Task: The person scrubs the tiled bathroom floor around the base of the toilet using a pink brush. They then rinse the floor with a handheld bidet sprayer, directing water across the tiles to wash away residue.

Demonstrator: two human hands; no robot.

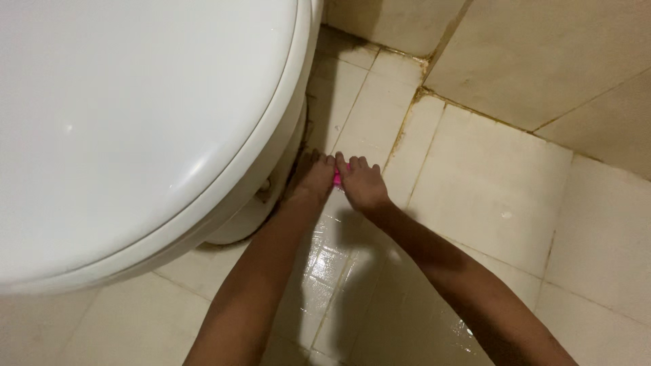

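1. A white toilet (135, 122) fills the left and far-left of the view, its lid shut and its rim curving down toward the near left. No package, label or sign shows on it or anywhere else.
2. Under the rim, the toilet's base (237, 220) meets the floor just left of the hands, with dark grime along that edge.
3. The left hand (313, 177) reaches down from the near edge, its fingers pressed to the floor beside the base and touching a small pink thing (337, 177).
4. The pink thing sits on the floor tiles (488, 196) between the two hands, mostly hidden; its kind cannot be told.
5. The right hand (363, 184) comes in from the near right, fingers curled over the pink thing; both hands seem to press on it, though how firm the hold is cannot be told.
6. The tiles near the forearms are wet and shiny.
7. To the far right, the tiled wall (542, 54) meets the floor along a stained brown joint.
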